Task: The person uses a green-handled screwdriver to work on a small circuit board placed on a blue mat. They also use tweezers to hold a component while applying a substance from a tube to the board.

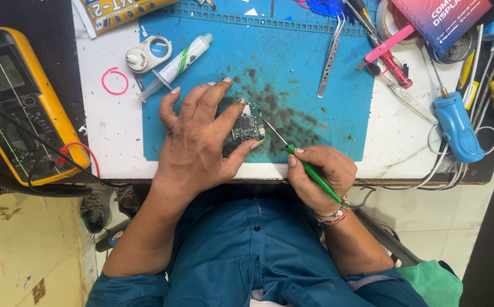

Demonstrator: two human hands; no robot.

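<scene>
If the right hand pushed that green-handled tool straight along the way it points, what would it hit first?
Probably the small dark circuit board: the tool in the right hand has its tip at the board's edge, which the left hand steadies.

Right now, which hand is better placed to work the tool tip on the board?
Right hand: it grips the green tool, tip at the board. Left hand pins the board down.

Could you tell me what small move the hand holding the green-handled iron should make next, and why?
Probably hold the tip steady on the circuit board: the right hand grips the green-handled iron, its tip at the board's right edge, while the left hand pins the board to the blue mat.
</scene>
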